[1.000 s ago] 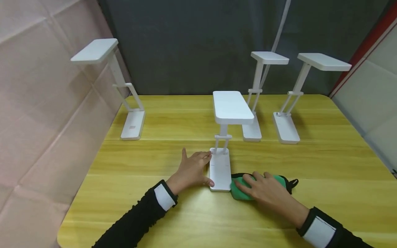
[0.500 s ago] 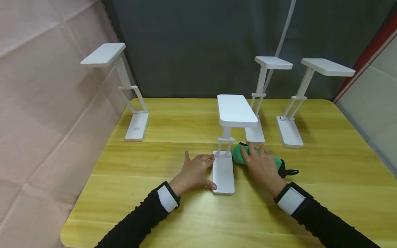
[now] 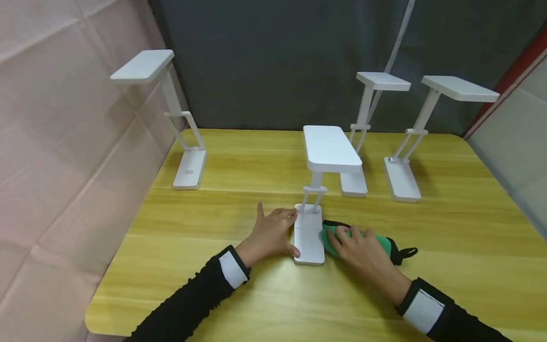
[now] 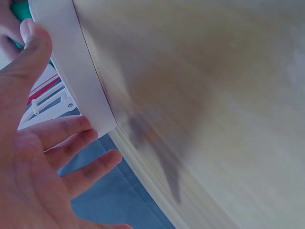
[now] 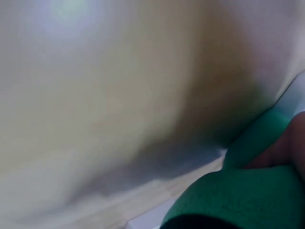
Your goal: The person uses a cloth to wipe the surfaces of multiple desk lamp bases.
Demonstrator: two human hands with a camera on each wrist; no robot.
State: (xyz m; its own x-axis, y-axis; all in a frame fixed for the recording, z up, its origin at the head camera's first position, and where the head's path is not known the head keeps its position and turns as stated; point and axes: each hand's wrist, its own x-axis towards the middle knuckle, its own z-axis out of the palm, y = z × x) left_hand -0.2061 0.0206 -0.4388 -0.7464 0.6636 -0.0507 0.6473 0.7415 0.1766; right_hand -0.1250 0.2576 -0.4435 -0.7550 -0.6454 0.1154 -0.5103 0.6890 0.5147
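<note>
A white folding desk lamp [image 3: 332, 148] stands in the middle of the wooden table, its flat head above its base [image 3: 308, 237]. My left hand [image 3: 271, 235] touches the base's left side, thumb near the front and fingertips near the back. Its fingers are spread and fairly straight in the left wrist view, the last two off the base [image 4: 78, 57]. To the right of the base, my right hand [image 3: 361, 254] holds a soft green cloth pad [image 3: 384, 244] with black trim and a black loop. A finger sinks into the pad [image 5: 248, 195] in the right wrist view.
Another white lamp [image 3: 190, 168] stands at the back left. Behind and right of the middle lamp are two more, a nearer one [image 3: 353, 184] and a right one [image 3: 402, 180]. A pale sheet [image 3: 64, 166] hangs along the left, a dark curtain [image 3: 265, 66] at the back.
My right hand slid the green pad forward along the lamp base, then drew it partway back. The left hand stays at the base's left side. The view has shifted slightly.
</note>
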